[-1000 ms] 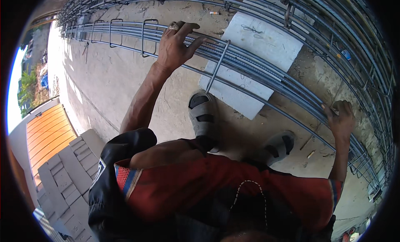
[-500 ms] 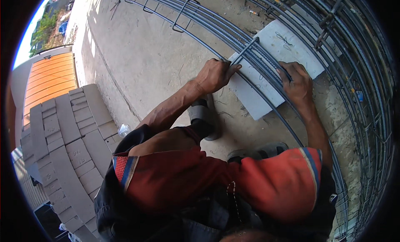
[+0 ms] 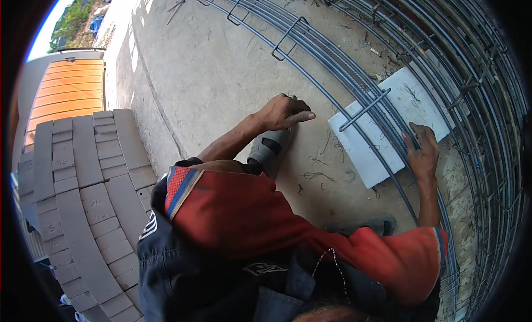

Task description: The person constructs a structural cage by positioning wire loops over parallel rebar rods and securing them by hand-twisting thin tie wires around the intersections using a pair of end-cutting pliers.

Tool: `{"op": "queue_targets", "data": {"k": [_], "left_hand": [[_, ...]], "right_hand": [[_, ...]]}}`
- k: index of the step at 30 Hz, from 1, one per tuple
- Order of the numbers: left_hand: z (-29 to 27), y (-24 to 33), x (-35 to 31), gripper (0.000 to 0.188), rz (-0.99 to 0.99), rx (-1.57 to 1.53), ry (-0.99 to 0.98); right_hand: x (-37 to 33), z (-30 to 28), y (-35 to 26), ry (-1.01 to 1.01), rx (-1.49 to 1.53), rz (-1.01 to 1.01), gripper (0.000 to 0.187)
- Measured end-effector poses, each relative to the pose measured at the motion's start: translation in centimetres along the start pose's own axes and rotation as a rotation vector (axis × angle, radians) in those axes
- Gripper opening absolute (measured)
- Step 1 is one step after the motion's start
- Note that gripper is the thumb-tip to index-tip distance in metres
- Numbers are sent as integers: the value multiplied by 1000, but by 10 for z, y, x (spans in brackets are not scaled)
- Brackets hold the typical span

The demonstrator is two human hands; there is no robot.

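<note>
Head view: left hand (image 3: 284,112) hovers half-curled, right hand (image 3: 424,149) touches rebar (image 3: 363,82).

You're at what looks like a building site: the rough concrete floor (image 3: 210,61) has a steel-bar cage (image 3: 343,56) across it, more barwork (image 3: 493,100) heaped along its right edge, and stacked grey blocks (image 3: 88,200) at its left.

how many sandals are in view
2: the left sandal is just below the left hand in the picture; the right sandal is left of the right forearm, partly hidden by red clothing.
</note>
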State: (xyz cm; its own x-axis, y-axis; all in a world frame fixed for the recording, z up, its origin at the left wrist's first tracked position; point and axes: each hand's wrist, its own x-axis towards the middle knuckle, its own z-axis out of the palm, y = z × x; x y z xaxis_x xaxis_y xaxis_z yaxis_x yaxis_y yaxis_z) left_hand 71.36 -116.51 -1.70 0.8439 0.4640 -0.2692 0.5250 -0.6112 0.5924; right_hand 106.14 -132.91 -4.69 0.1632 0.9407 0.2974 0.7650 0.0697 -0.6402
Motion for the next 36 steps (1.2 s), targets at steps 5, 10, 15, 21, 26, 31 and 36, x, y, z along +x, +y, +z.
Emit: {"op": "queue_targets", "data": {"k": [5,10,15,21,26,31,36], "left_hand": [[-25,-57,-51,22,-245,-58,410],[-99,-87,10,14,136,218,676],[-115,-105,89,26,234,159,616],[-93,-127,114,31,181,152,653],[-88,-120,119,27,140,-10,622],[-103,-121,72,35,128,239,659],[-120,-109,-14,39,-90,311,474]], "right_hand": [[-45,3,-64,7,54,-94,22],[-77,29,-118,-376,196,341,22],[-64,40,-142,-440,236,794,24],[-77,49,-180,-312,296,883,12],[-24,127,-213,-483,506,611,17],[43,178,-197,-397,555,147,18],[60,185,-179,-334,514,249,17]]}}
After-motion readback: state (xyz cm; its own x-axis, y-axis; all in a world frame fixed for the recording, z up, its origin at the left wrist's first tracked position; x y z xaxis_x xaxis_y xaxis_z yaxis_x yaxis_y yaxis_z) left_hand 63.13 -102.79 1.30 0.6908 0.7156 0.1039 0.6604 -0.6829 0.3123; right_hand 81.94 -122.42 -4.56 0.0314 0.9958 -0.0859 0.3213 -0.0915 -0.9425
